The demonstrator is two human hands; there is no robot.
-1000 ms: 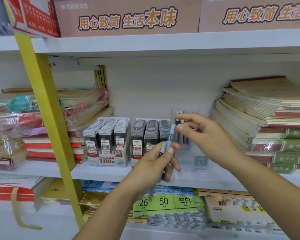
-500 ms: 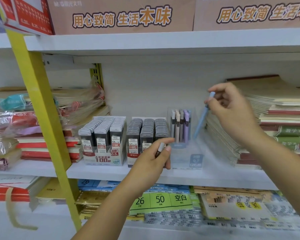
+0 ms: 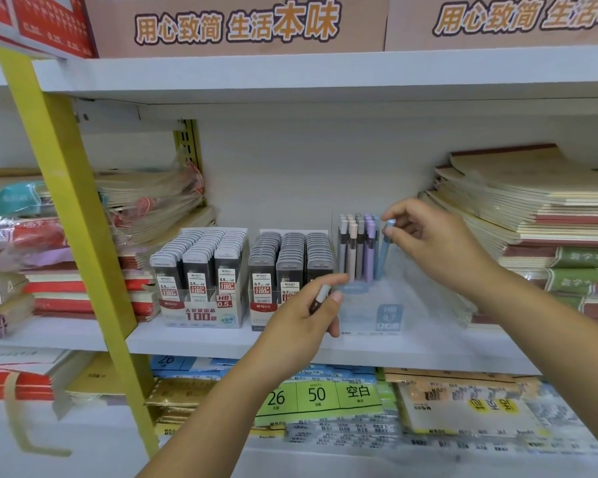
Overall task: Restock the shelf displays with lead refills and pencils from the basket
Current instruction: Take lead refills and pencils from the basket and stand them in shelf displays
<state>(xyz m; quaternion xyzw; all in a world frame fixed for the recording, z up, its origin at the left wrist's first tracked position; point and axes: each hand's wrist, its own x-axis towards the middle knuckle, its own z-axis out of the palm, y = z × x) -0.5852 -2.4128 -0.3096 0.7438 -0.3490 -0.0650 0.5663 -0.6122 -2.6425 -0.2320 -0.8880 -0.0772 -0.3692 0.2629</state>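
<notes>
With the right hand, pinches the cap end of a blue pencil between thumb and forefinger, other fingers loosely curled and holding nothing. Stands it near upright, tip down inside the clear holder, just beside the grey, pink and purple pencils standing there. Cannot tell whether the tip touches the holder floor.

With the left hand, grips a dark pencil, fingers curled round the barrel, pale cap protruding between thumb and forefinger. Holds it low, in front of the holder.

Handling, by judgement:
- Light, stiff, smooth plastic barrel.
- Likely to slip under a loose pinch.
- Not fragile, apart from the tip.

Take hold at the cap end, as here, to lower tip-first into a narrow gap. Keep vertical to avoid knocking the neighbours. Treat the holder as light and easily shoved; avoid side pressure on its walls.

Left of the holder, close beside it: two trays of lead refills, 0.7 refills nearest, 0.5 refills further left, both looking full. All on the white shelf. To the right, stacked notebooks. To the left, wrapped bundles beyond a yellow upright. No basket in view.
</notes>
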